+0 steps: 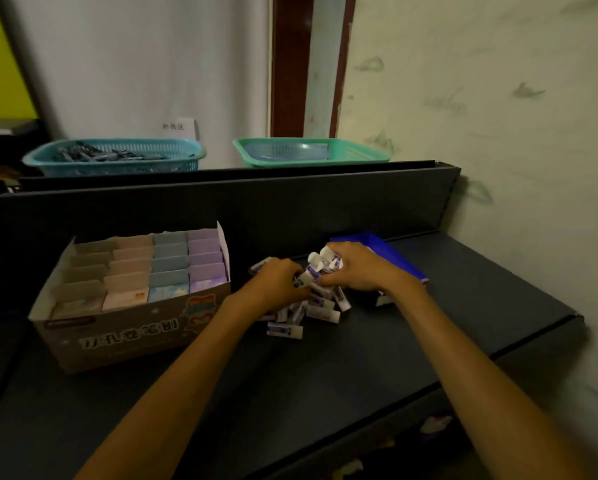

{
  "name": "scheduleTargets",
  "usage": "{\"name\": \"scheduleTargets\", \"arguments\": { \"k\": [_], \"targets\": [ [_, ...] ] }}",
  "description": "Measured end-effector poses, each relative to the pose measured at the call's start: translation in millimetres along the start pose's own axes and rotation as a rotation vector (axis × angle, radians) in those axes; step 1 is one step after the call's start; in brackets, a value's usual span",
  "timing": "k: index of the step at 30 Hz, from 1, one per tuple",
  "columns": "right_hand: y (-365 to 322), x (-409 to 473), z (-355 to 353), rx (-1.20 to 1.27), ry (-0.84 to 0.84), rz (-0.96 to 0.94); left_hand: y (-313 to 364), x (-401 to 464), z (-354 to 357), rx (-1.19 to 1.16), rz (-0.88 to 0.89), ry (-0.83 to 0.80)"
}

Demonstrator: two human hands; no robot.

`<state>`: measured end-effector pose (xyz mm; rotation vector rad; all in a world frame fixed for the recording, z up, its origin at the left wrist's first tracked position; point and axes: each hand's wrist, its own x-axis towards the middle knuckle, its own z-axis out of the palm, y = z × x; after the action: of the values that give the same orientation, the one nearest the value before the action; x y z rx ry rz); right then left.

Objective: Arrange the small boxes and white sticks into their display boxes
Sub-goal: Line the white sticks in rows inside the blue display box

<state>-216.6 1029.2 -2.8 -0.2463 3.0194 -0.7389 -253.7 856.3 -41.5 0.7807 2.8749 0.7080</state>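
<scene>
Cardboard display box at nine o'clock looks full of small boxes. Left hand and right hand clutch white sticks from the centre pile; better align them before loading the blue box at two o'clock.

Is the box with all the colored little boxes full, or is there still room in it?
The display box looks full: four colored columns of small boxes fill it front to back, with no gap visible. The white sticks are piled loose on the shelf.
</scene>
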Motion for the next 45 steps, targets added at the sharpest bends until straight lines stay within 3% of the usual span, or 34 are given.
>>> {"name": "scheduleTargets", "arguments": {
  "k": [9, 15, 20, 29, 37, 45],
  "targets": [
    [29, 58, 23, 0.059, -0.093, -0.182, 0, 21, 12, 0.046, -0.195, 0.176],
    [42, 71, 19, -0.224, -0.119, -0.357, 9, 25, 6, 0.256, -0.255, 0.120],
    [52, 72, -8, -0.212, -0.074, -0.446, 21, 23, -7, 0.349, -0.289, 0.086],
    [100, 74, -44, -0.014, -0.060, -0.443, 50, 22, 2, 0.212, -0.236, 0.215],
    [109, 79, -21, 0.022, -0.144, -0.524, 47, 28, 13, 0.160, -0.300, 0.190],
    [95, 87, -10, -0.004, -0.180, -0.544, 38, 42, 22, 0.076, -0.248, 0.119]
  ]
}}
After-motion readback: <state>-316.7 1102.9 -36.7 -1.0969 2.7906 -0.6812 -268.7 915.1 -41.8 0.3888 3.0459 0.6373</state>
